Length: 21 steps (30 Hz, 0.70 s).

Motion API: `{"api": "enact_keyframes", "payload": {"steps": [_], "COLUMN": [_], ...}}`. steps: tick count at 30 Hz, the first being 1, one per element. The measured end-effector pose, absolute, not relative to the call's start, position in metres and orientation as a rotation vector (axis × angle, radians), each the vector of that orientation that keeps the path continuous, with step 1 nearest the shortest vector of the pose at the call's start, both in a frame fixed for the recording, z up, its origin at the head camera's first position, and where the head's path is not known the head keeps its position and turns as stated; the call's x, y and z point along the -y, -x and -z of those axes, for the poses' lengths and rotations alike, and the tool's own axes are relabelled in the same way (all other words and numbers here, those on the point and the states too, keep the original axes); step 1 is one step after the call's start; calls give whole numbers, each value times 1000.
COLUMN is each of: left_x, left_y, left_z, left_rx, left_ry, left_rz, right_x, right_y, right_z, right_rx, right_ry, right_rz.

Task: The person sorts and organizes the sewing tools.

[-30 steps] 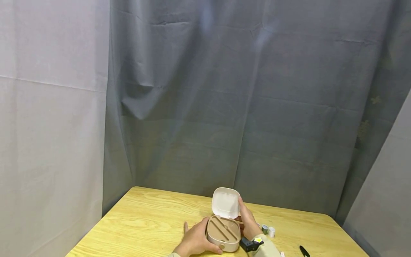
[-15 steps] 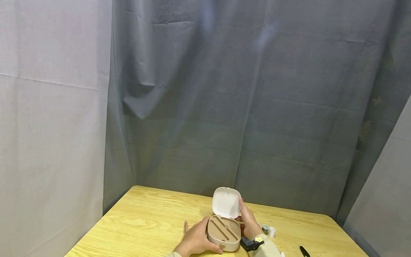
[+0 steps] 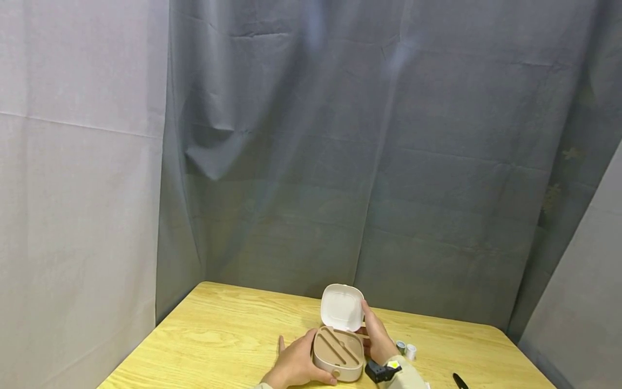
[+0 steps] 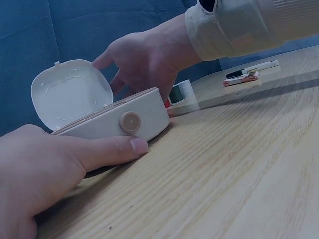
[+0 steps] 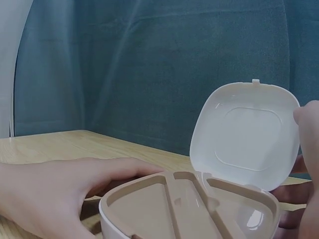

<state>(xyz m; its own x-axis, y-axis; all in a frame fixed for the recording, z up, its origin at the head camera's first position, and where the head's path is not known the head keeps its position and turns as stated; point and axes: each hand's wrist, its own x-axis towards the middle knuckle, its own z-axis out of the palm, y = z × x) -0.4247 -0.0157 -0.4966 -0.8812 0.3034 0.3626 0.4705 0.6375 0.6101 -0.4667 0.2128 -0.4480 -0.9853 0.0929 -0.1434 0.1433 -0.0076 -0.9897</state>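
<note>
A small off-white box (image 3: 337, 373) stands on the table with its hinged white lid (image 3: 342, 307) raised. A beige tray (image 3: 337, 346) split by slanting ridges fills its top, and a round beige button (image 4: 130, 122) sits on its front wall. My left hand (image 3: 297, 360) grips the box's left side, its thumb along the front below the button; its other fingers are partly hidden. My right hand (image 3: 377, 335) holds the lid at its right edge, thumb on the rim and fingers curled behind, near the hinge. In the right wrist view, the tray compartments hold no loose items.
A dark green spool (image 3: 400, 346) and a white spool (image 3: 411, 351) stand right of my right hand. A black slim object (image 3: 459, 381) lies near the front right. The left wrist view shows a pink folded item (image 4: 241, 78) beside it. Curtains (image 3: 291, 162) close off the table's back.
</note>
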Motion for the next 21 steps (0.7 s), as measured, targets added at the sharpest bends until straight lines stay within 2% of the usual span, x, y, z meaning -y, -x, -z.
{"api": "enact_keyframes", "payload": {"steps": [21], "left_x": [17], "left_y": [422], "left_z": [493], "left_rx": [2615], "left_ry": [664], "left_rz": [1029], "right_x": [-216], "right_y": [463], "right_z": [432], "right_rx": [-2339], "right_ry": [-158], "right_rz": [2151]}}
